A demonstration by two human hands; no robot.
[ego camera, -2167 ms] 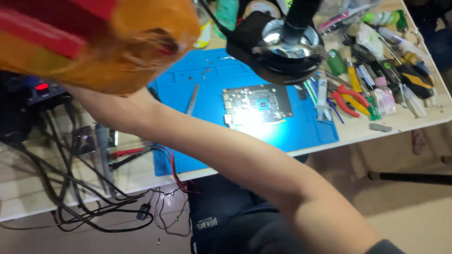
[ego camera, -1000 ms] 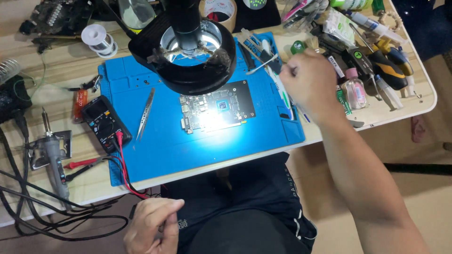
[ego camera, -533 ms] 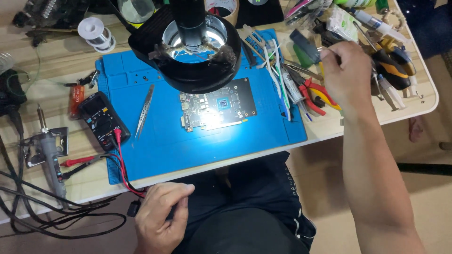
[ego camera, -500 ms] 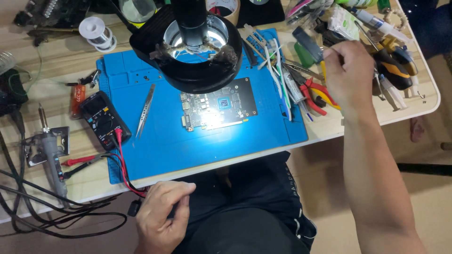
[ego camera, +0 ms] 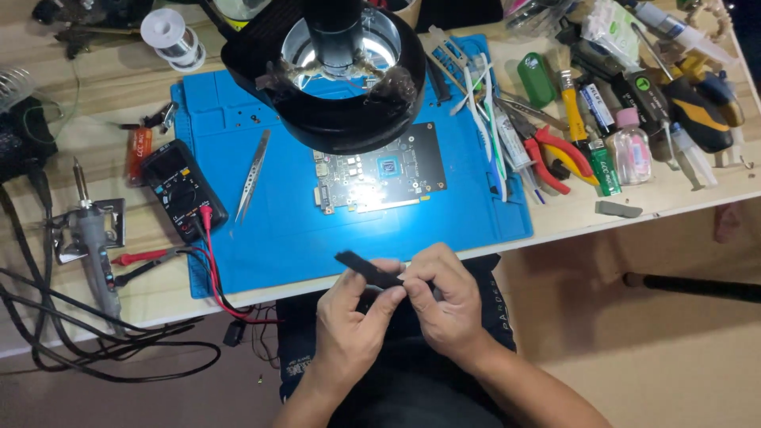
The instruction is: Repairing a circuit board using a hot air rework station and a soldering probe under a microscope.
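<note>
Black flat narrow tool [ego camera: 366, 270] pinched in both hands' fingers [ego camera: 379, 305] over lap; green circuit board [ego camera: 379, 176] under magnifier untouched.

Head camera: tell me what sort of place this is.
Most likely an electronics repair bench. A circuit board lies on a blue work mat under a ring-lit magnifier, with a multimeter, a soldering iron and tweezers around it.
</note>
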